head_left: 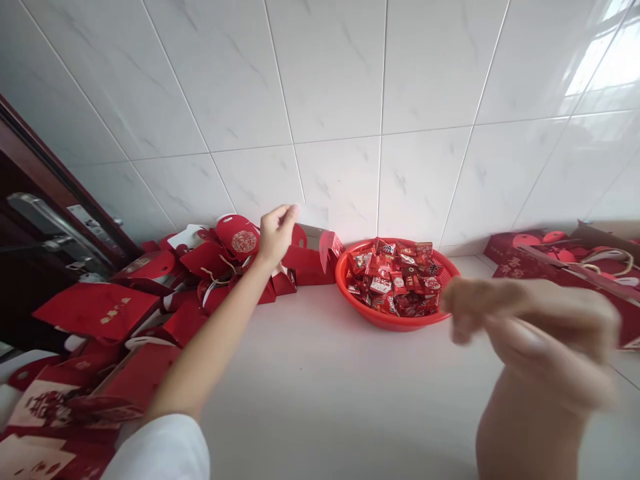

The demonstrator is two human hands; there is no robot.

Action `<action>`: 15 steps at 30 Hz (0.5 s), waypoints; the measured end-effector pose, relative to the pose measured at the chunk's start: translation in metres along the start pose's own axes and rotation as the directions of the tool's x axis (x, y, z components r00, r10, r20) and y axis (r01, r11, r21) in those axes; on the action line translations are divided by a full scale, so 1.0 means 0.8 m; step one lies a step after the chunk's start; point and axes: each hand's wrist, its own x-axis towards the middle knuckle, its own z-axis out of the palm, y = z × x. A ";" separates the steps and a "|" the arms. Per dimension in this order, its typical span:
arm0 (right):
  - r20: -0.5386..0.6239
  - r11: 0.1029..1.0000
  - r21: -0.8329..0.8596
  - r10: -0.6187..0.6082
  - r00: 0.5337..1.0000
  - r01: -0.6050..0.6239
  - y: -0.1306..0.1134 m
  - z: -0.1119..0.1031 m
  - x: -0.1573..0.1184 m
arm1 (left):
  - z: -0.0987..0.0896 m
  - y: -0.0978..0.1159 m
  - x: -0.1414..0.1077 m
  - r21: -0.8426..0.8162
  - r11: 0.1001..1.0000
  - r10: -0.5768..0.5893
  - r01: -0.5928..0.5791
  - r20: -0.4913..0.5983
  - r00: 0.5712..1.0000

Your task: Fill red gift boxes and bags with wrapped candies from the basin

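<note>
My left hand [278, 232] is closed in a pinch at the flap of an open red box [313, 263] that stands against the tiled wall. Whether its fingers grip the flap or something thin is hard to tell. Just right of that box sits a red plastic basket [395, 325] holding several red wrapped candies [393, 277]. My right hand [530, 327], large and blurred, hovers to the right of the basket with its fingers curled together; anything between them cannot be made out.
Many red gift boxes [105, 310] are heaped along the left side beside a dark door [30, 227]. At the far right, a large red bag [565, 280] holds more red items. White tiles [340, 73] rise behind the white table [320, 400].
</note>
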 end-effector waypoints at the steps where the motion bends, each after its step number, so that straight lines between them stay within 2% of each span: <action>1: 0.007 0.998 -0.017 0.060 0.998 -0.059 0.001 0.013 0.013 | 0.003 0.012 -0.021 -0.032 0.999 -0.006 0.007 0.036 0.999; 3: 0.065 0.979 -0.122 0.170 0.983 -0.161 0.010 0.038 0.027 | 0.010 0.031 -0.066 -0.087 0.995 -0.040 0.048 0.099 0.994; 5: 0.210 0.956 -0.212 0.249 0.946 -0.204 0.024 0.058 0.027 | 0.018 0.044 -0.110 -0.135 0.981 -0.113 0.136 0.168 0.979; 8: 0.486 0.938 -0.298 0.309 0.817 -0.177 0.043 0.076 0.009 | 0.028 0.049 -0.164 -0.182 0.934 -0.270 0.309 0.210 0.940; 10: 0.590 0.941 -0.276 0.326 0.739 -0.195 0.047 0.078 -0.009 | 0.031 0.046 -0.193 -0.202 0.900 -0.350 0.386 0.193 0.917; 12: 0.616 0.934 -0.232 0.356 0.703 -0.271 0.046 0.073 -0.028 | 0.033 0.043 -0.215 -0.225 0.863 -0.419 0.453 0.183 0.889; 15: 0.569 0.889 -0.219 0.451 0.688 -0.402 0.041 0.064 -0.056 | 0.033 0.038 -0.241 -0.230 0.816 -0.488 0.531 0.219 0.845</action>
